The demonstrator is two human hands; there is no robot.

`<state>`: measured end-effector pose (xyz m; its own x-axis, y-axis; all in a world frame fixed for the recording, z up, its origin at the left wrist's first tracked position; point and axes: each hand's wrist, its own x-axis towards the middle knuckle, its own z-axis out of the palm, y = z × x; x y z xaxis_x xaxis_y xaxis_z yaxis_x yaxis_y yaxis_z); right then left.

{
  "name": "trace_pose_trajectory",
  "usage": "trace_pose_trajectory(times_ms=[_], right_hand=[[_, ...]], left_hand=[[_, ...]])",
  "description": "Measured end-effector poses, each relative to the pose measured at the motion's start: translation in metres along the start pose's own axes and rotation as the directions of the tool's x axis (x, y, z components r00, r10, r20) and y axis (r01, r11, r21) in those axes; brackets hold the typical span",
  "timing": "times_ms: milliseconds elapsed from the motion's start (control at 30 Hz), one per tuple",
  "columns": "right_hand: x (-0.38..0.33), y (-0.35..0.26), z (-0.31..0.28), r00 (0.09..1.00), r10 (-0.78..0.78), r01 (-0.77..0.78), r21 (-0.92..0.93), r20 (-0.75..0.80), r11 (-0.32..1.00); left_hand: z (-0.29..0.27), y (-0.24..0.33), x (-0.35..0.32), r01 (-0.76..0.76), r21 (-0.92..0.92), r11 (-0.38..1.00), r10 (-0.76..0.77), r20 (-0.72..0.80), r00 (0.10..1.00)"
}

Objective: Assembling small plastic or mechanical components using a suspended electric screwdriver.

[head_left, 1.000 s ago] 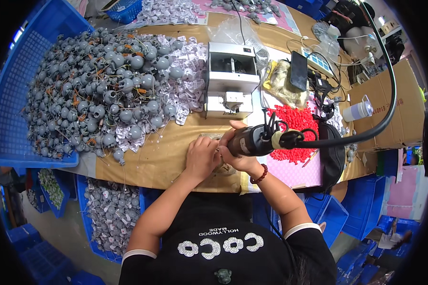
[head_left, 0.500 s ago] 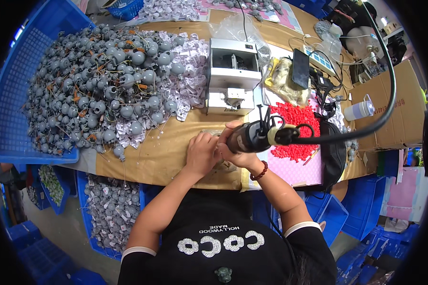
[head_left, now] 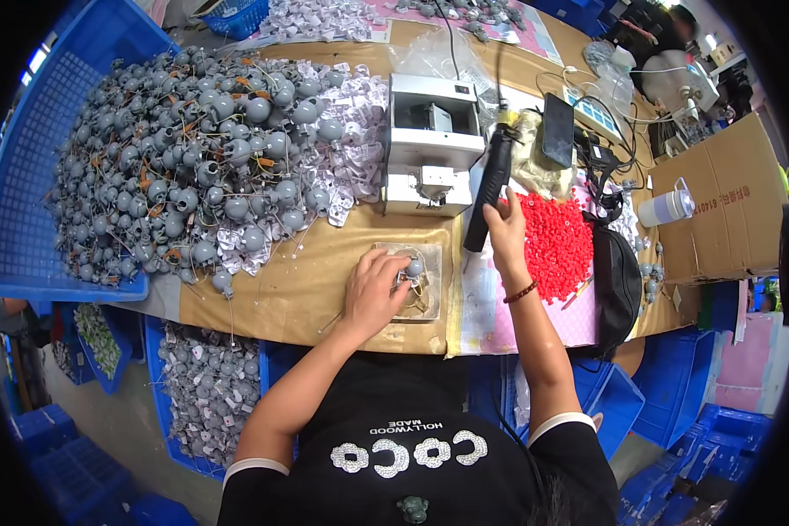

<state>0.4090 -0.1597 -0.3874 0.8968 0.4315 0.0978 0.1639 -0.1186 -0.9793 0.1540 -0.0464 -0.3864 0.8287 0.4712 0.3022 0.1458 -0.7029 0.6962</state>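
My left hand (head_left: pixel 375 292) is closed around a small grey ball-shaped plastic part (head_left: pixel 415 267), which sits at a clear, square fixture block (head_left: pixel 430 302) on the table's front part. My fingers hide some of the part. To the right, my right hand (head_left: pixel 507 230) is raised with its fingers apart beside a black electric screwdriver (head_left: pixel 491 188). My fingertips are at the lower body of the tool or just touching it. The screwdriver is tilted, its cable end pointing away from me. A beaded bracelet (head_left: pixel 521 292) is on my right wrist.
A large heap of grey ball parts (head_left: pixel 175 167) spills from a blue crate (head_left: pixel 26 175) on the left, beside white plastic pieces (head_left: pixel 355 131). A white machine (head_left: pixel 430 180) stands behind the fixture. Right are small red parts (head_left: pixel 557 245), a phone (head_left: pixel 558 130) and a black pouch (head_left: pixel 616 285).
The screwdriver has swung up and away from the fixture. My right hand has moved right and away from my left, its fingers now spread. My left hand stays at the fixture, uncovering the grey part.
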Motion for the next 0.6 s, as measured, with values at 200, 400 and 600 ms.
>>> trace_pose_trajectory(times_ms=[200, 400, 600], right_hand=[[-0.074, -0.036, 0.018, 0.839, -0.355, 0.483, -0.266, 0.412, 0.834], [-0.081, -0.036, 0.054, 0.941, -0.124, 0.131, -0.003, 0.314, 0.991], [-0.064, -0.072, 0.066, 0.876, -0.02, -0.071, 0.17, 0.481, 0.983]], left_hand=[[0.006, -0.003, -0.007, -0.03, 0.029, 0.999, 0.032, -0.038, 0.999], [0.001, 0.002, -0.002, -0.045, -0.056, 0.997, 0.043, -0.05, 0.998], [-0.053, -0.003, -0.038, 0.188, -0.318, 0.929, -0.216, -0.055, 0.975]])
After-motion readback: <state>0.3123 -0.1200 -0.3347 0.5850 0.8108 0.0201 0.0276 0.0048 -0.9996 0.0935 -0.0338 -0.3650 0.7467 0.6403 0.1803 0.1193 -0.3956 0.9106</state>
